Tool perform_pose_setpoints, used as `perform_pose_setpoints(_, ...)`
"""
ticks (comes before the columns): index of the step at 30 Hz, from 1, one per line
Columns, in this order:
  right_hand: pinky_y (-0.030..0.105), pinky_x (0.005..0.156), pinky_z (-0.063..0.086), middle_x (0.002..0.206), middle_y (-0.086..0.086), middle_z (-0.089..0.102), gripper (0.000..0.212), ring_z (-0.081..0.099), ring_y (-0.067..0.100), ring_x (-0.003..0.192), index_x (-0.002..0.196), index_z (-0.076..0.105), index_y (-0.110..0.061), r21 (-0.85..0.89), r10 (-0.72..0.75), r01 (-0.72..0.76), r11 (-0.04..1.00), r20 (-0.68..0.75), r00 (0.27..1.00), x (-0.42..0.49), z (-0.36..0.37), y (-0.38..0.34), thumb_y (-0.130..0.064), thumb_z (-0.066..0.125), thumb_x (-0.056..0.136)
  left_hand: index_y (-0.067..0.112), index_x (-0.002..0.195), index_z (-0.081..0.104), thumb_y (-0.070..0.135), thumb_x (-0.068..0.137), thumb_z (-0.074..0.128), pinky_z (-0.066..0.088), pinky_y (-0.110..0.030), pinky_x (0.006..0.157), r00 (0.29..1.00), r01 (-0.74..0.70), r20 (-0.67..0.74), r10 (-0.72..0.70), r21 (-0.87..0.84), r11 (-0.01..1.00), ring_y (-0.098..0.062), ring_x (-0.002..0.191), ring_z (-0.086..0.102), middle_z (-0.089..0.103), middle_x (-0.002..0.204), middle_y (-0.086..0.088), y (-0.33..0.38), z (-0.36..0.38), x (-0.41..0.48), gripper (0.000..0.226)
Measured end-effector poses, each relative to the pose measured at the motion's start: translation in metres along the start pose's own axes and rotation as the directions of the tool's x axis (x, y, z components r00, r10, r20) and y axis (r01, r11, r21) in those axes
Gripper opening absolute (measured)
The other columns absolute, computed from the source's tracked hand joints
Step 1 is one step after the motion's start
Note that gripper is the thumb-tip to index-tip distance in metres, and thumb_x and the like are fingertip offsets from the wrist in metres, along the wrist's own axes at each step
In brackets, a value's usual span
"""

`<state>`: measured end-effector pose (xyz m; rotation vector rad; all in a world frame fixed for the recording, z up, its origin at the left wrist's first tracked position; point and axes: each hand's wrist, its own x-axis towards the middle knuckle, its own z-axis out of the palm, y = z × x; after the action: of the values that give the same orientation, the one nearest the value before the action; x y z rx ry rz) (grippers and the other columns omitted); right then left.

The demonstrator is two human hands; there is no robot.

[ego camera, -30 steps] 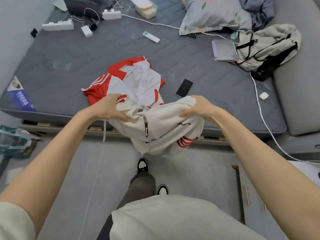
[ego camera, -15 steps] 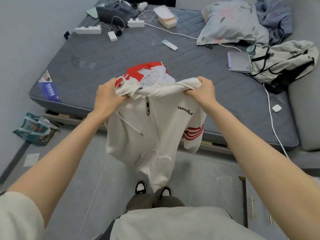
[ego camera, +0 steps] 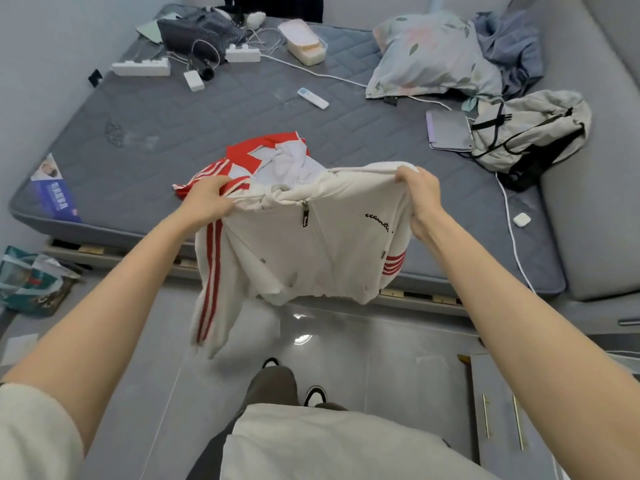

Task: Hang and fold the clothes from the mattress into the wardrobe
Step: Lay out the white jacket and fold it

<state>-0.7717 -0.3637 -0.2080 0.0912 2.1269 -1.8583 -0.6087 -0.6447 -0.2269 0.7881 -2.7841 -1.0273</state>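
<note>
I hold a white zip jacket (ego camera: 311, 251) with red stripes spread by its shoulders above the floor, in front of the grey mattress (ego camera: 207, 126). My left hand (ego camera: 207, 199) grips its left shoulder. My right hand (ego camera: 417, 188) grips the right shoulder. One striped sleeve hangs down on the left. Behind the jacket a red and white garment (ego camera: 266, 157) lies on the mattress. A grey cabinet door (ego camera: 502, 427) with metal handles shows at the lower right.
On the mattress lie a floral pillow (ego camera: 429, 53), a blue-grey cloth (ego camera: 509, 46), a grey backpack (ego camera: 530, 129), a tablet (ego camera: 448, 131), a remote (ego camera: 312, 98), power strips, cables and a plastic box (ego camera: 304, 43). A bag (ego camera: 31, 282) sits on the floor at left.
I lifted the jacket from a bunched heap at the mattress edge and pulled my hands apart, so it now hangs spread wide between them.
</note>
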Motion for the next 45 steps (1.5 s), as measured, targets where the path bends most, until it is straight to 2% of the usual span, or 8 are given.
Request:
perform_pose_setpoints(4, 0.016, 0.052, 0.038, 0.067, -0.012, 0.053, 0.020, 0.051, 0.003, 0.057, 0.071, 0.057, -0.018, 0.099, 0.004, 0.003, 0.995, -0.067, 0.998, 0.031, 0.000, -0.005, -0.029, 0.073, 0.076, 0.003, 0.056, 0.047, -0.010, 0.067, 0.040, 0.021, -0.034, 0.055, 0.988, 0.005, -0.152, -0.004, 0.009, 1.000, -0.020, 0.064, 0.031, 0.042, 0.059, -0.017, 0.016, -0.003, 0.042, 0.018)
perform_pose_setpoints(9, 0.025, 0.053, 0.021, 0.069, -0.002, 0.033, 0.022, 0.028, 0.012, 0.064, 0.072, 0.043, -0.016, 0.028, -0.008, 0.012, 1.000, -0.121, 0.993, 0.088, 0.013, -0.007, -0.003, 0.061, 0.071, -0.008, 0.069, 0.056, -0.005, 0.074, 0.040, 0.021, -0.035, 0.055, 0.990, 0.031, -0.138, -0.039, -0.055, 0.998, -0.018, 0.070, 0.030, 0.038, 0.066, -0.016, 0.018, 0.004, 0.125, 0.016)
perform_pose_setpoints(16, 0.029, 0.058, 0.022, 0.081, 0.007, 0.034, 0.026, 0.028, 0.019, 0.075, 0.076, 0.043, -0.014, 0.099, 0.078, -0.055, 0.994, -0.239, 0.968, 0.190, 0.046, -0.029, 0.007, 0.058, 0.071, 0.008, 0.087, 0.068, 0.007, 0.066, 0.049, 0.036, -0.031, 0.072, 0.979, 0.140, 0.191, -0.068, -0.395, 0.908, -0.016, 0.077, 0.046, 0.057, 0.082, -0.008, 0.038, 0.014, 0.260, 0.029)
perform_pose_setpoints(20, 0.028, 0.054, 0.018, 0.069, 0.001, 0.027, 0.040, 0.021, 0.013, 0.063, 0.065, 0.030, -0.020, 0.131, 0.105, -0.070, 0.989, -0.285, 0.953, 0.240, 0.059, -0.030, 0.011, 0.054, 0.071, 0.004, 0.080, 0.064, 0.009, 0.078, 0.070, 0.035, -0.017, 0.053, 0.962, -0.026, 0.265, 0.057, -0.119, 0.993, -0.013, 0.064, 0.045, 0.054, 0.070, -0.001, 0.047, 0.035, 0.316, 0.009)
perform_pose_setpoints(29, 0.030, 0.066, 0.030, 0.078, 0.005, 0.042, 0.022, 0.037, 0.018, 0.074, 0.085, 0.047, -0.014, -0.024, 0.049, -0.059, 0.998, -0.296, 0.954, 0.359, 0.055, -0.031, 0.003, 0.056, 0.075, 0.000, 0.088, 0.067, 0.000, 0.085, 0.054, 0.030, -0.030, 0.066, 0.980, -0.193, 0.034, 0.195, -0.070, 0.979, -0.026, 0.083, 0.055, 0.065, 0.086, -0.019, 0.078, 0.072, 0.439, 0.013)
perform_pose_setpoints(33, 0.035, 0.084, 0.041, 0.097, -0.003, 0.055, 0.022, 0.049, 0.022, 0.092, 0.093, 0.049, -0.023, -0.203, 0.098, -0.137, 0.970, -0.192, 0.976, 0.428, 0.055, -0.008, -0.010, 0.059, 0.079, 0.017, 0.128, 0.059, 0.011, 0.091, 0.053, 0.037, -0.034, 0.086, 0.997, -0.076, 0.027, 0.075, 0.062, 0.995, -0.034, 0.109, 0.050, 0.057, 0.110, -0.017, 0.078, 0.111, 0.496, 0.038)
perform_pose_setpoints(37, 0.045, 0.111, 0.031, 0.149, 0.007, 0.028, 0.078, 0.032, 0.030, 0.134, 0.144, 0.029, -0.035, -0.382, 0.310, -0.330, 0.863, -0.116, 0.944, 0.467, 0.057, 0.045, -0.029, 0.071, 0.079, 0.033, 0.152, 0.018, 0.033, 0.090, 0.063, 0.012, -0.047, 0.116, 0.970, 0.176, 0.112, -0.214, 0.278, 0.944, -0.032, 0.140, 0.022, 0.019, 0.152, -0.013, 0.059, 0.171, 0.503, 0.077)
perform_pose_setpoints(45, 0.032, 0.091, 0.042, 0.137, 0.010, 0.044, 0.052, 0.044, 0.022, 0.115, 0.139, 0.042, -0.024, -0.468, 0.456, -0.433, 0.770, -0.070, 0.887, 0.480, 0.027, 0.139, -0.021, 0.056, 0.089, 0.026, 0.151, 0.027, 0.020, 0.093, 0.055, 0.015, -0.045, 0.117, 0.900, 0.180, 0.337, -0.276, 0.288, 0.941, -0.028, 0.145, 0.015, 0.016, 0.159, -0.010, 0.028, 0.278, 0.463, 0.065)
